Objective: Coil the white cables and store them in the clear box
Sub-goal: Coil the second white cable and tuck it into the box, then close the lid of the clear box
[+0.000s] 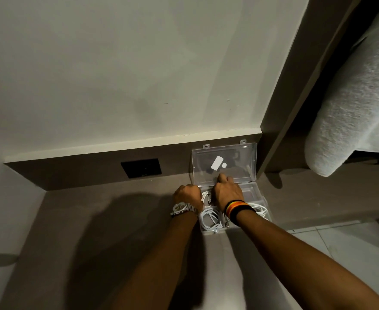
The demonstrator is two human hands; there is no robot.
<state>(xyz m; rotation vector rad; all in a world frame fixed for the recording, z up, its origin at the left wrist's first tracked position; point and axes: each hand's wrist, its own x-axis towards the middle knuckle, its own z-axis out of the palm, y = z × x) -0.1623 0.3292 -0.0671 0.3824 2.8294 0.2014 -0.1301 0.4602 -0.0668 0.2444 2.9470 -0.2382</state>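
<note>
A person's two bare forearms are reaching forward over a brown counter [116,220] toward a clear box [253,193] that is sitting against the back wall, near the right corner. Its hinged lid [224,163] is standing open and upright, with a white sticker [216,162] on it. The left hand [187,194], wearing a beaded white bracelet [181,208], is curled into a fist at the box's left edge. The right hand [227,191], wearing a striped black, red and yellow wristband [237,208], is curled over the back compartments; what either hand is gripping is hidden, so I cannot tell. Coiled white cables [210,219] are lying inside the box's front compartments, with more white cable showing between the two hands. A black wall plate [141,167] is sitting to the left of the box, and a grey towel [358,97] is hanging at the upper right
</note>
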